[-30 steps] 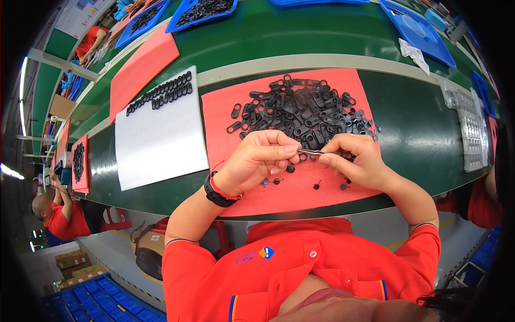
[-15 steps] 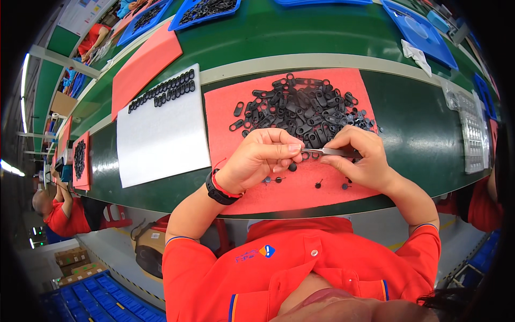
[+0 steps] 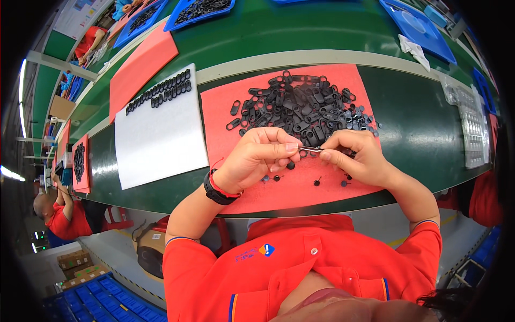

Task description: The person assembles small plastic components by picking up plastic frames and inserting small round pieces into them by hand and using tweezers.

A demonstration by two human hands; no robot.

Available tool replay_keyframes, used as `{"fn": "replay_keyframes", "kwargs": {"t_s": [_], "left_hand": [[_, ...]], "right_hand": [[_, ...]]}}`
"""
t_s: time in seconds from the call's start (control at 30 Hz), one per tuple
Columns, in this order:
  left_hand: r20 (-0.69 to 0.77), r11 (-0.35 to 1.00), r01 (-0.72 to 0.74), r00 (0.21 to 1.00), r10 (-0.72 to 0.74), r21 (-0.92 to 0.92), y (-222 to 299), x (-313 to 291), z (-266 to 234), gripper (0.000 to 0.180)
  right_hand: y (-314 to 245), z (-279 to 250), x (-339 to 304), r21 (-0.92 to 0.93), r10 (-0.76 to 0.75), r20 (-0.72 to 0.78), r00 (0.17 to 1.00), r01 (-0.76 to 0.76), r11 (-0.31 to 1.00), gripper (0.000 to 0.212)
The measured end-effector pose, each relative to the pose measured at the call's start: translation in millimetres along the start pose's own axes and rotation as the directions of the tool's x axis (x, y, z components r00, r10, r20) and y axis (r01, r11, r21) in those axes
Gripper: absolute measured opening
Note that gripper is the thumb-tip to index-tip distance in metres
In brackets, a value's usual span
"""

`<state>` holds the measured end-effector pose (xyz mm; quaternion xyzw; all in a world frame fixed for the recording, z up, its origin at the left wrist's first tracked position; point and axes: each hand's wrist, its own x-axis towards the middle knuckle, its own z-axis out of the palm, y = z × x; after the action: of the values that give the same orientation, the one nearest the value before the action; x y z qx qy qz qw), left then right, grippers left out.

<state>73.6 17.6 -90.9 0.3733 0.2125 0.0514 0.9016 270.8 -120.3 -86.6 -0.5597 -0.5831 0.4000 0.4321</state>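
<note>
Over pink matting [image 3: 268, 199], the right grip [image 3: 360, 158] pinches slim metal tweezers [image 3: 311, 149], the left grip's [image 3: 258, 156] contents unclear.

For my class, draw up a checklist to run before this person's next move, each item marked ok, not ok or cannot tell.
1. Slim silvery metal tool held in right hand: ok.
2. Tool's other end at the left hand: ok.
3. A small part in the left hand's pinch: cannot tell.
4. Flat oblong black plastic pieces piled on red rectangular foam mat: ok.
5. Mat's near part free of small round dark parts: not ok.
</note>
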Motion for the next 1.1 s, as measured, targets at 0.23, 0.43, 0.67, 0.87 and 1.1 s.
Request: {"fn": "replay_keyframes", "kwargs": {"t_s": [0.23, 0.43, 0.67, 0.87, 1.1], "left_hand": [[0.09, 1.0, -0.026, 0.996, 0.026, -0.005, -0.7, -2.3, 1.0, 0.005], [0.194, 0.999, 0.033, 0.981, -0.03, -0.009, -0.9, -4.4, 1.6, 0.007], [0.156, 0.999, 0.018, 0.988, -0.022, 0.027, 3.4, -7.0, 4.5, 0.008], [0.273, 0.999, -0.032, 0.962, 0.019, 0.041, 7.1, -12.0, 1.8, 0.006], [0.344, 0.54, -0.352, 0.931, 0.119, 0.765, 11.1, -11.3, 8.3, 0.011]], "right_hand": [[0.0, -5.0, 1.5, -0.049, -0.118, -0.044, 0.992, 0.116, 0.992, 0.017], [-1.3, -9.4, 3.6, -0.132, -0.264, 0.006, 0.964, 0.263, 0.956, 0.021], [4.7, -10.8, 6.4, -0.286, -0.524, -0.047, 0.85, 0.491, 0.822, 0.023], [2.7, -18.2, 5.0, -0.101, -0.245, 0.066, 0.967, 0.251, 0.963, 0.018], [6.7, -27.4, 10.2, 0.163, 0.0, -0.153, 0.988, 0.025, 0.986, 0.013]]}}
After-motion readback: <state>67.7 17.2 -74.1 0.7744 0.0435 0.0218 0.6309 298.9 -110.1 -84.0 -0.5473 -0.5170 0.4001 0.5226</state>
